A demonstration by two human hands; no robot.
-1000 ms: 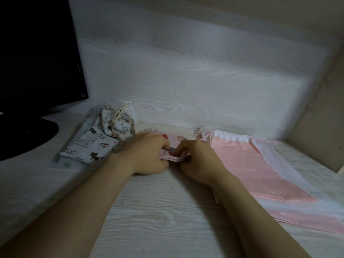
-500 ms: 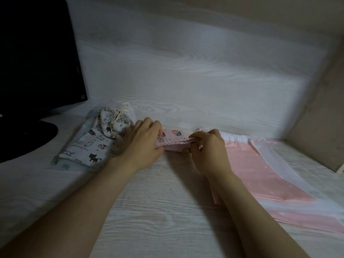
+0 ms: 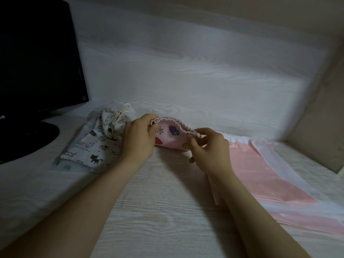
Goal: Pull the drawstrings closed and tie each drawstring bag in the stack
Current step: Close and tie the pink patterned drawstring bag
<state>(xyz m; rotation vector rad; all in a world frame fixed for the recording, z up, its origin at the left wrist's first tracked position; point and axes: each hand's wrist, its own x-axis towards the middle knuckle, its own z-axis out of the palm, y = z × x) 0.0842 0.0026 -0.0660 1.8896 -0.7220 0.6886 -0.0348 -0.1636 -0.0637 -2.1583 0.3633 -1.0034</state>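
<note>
1. Pale wood-grain worktop (image 3: 158, 211) in dim light carries everything, backed by a matching wall panel (image 3: 186, 71).
2. At its centre, a small pink printed bag (image 3: 170, 137) is held up by its gathered mouth, which arches between both hands.
3. The left hand (image 3: 139, 140) grips the mouth's left end, fingers curled round the fabric.
4. The right hand (image 3: 210, 151) pinches the right end between thumb and fingertips.
5. A stack of flat pink bags (image 3: 260, 174) lies just right, partly under the right forearm.
6. Flat cat-print bags (image 3: 93, 148) lie left, with a tied cat-print bag (image 3: 115, 121) on top.
7. A dark monitor (image 3: 37, 62) stands far left.
</note>
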